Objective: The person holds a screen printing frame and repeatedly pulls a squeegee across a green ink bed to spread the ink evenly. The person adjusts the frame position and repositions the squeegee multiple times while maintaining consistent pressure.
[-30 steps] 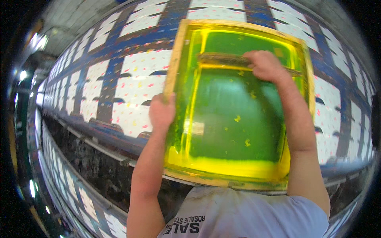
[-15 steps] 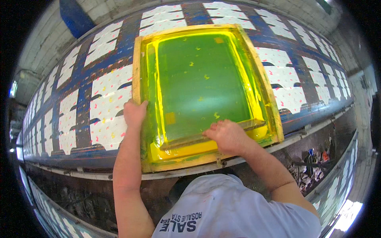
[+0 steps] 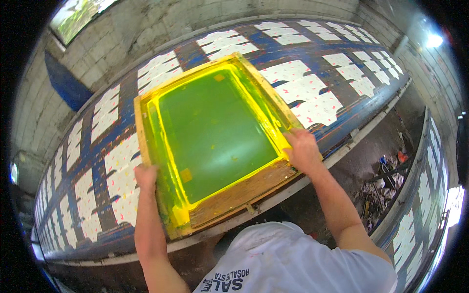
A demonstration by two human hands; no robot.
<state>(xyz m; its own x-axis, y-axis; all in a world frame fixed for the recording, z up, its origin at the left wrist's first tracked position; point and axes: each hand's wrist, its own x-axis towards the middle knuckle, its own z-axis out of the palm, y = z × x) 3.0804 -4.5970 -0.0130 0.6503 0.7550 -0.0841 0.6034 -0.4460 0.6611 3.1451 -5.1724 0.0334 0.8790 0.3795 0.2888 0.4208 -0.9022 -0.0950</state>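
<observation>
A screen-printing frame (image 3: 141, 128) with wooden rails lies slanted on the long table in front of me. Its green mesh (image 3: 215, 132) is bordered by bright yellow ink (image 3: 168, 168). My left hand (image 3: 146, 177) is closed round the left rail, towards its near end. On the opposite side, my right hand (image 3: 304, 150) grips the right rail close to the near corner; some of its fingers are hidden. A brown wooden squeegee (image 3: 242, 195) rests inside the near end of the frame, with neither hand on it.
White fabric pieces (image 3: 305, 93) with small pink marks lie in rows along the blue-stained table (image 3: 132, 127). A pale rail (image 3: 359, 136) runs along its near edge. A heap of scraps (image 3: 386, 188) lies low at the right, beside another table with white pieces (image 3: 425, 190).
My right hand has left the squeegee and taken the frame's right rail. The squeegee now leans at the near end. The frame appears turned and shifted left, while the view has also tilted.
</observation>
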